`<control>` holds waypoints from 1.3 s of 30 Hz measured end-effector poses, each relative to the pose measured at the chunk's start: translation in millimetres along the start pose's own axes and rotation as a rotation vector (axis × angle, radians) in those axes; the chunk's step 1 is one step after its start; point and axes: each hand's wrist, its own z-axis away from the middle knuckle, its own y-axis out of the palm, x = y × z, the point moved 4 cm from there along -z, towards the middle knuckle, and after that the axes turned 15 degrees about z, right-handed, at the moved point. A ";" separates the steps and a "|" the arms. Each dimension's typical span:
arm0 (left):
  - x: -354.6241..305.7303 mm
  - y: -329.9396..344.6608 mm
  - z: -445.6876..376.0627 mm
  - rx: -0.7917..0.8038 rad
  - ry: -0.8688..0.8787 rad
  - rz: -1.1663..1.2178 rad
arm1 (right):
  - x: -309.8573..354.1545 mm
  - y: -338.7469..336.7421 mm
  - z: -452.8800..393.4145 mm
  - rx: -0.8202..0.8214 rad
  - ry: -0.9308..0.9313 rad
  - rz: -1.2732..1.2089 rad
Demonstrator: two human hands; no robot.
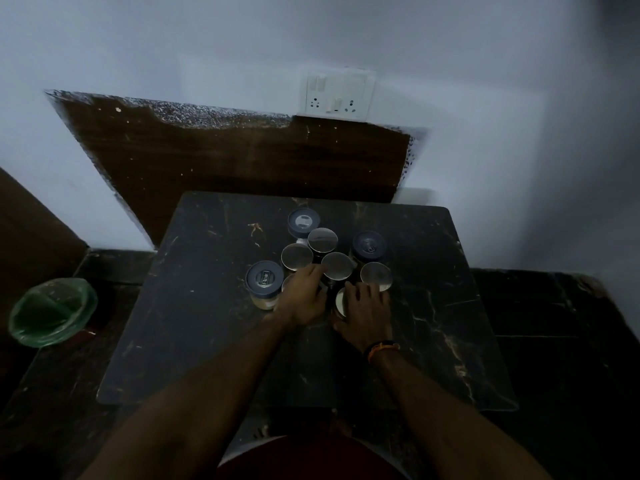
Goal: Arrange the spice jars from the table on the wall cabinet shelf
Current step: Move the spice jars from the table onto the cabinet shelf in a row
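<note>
The spice jars (327, 258) stand packed together at the middle of the dark marble table (450, 323), lids touching or just beside one another, well in from every edge. The left hand (304, 292) curls over a steel-lidded jar (288, 282) at the cluster's near-left; the right hand (365, 310) curls round another steel-lidded jar (341, 301) at the near side. Bare tabletop lies open on the left, the right and toward the person. A green bin (52, 311) sits on the floor off the table's left edge, and a switchboard (339, 93) is on the wall behind.
</note>
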 end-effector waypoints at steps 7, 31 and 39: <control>-0.7 -3.0 -7.7 -0.061 -0.054 0.102 | -5.3 2.9 -7.4 -0.001 0.062 -0.061; -50.7 -23.0 -30.4 0.086 -0.481 1.991 | -99.3 -214.5 -71.9 -0.007 -0.417 -1.205; -91.0 -35.5 -38.4 -0.050 -0.203 2.023 | -95.1 -214.0 -82.1 -0.108 -0.333 -1.603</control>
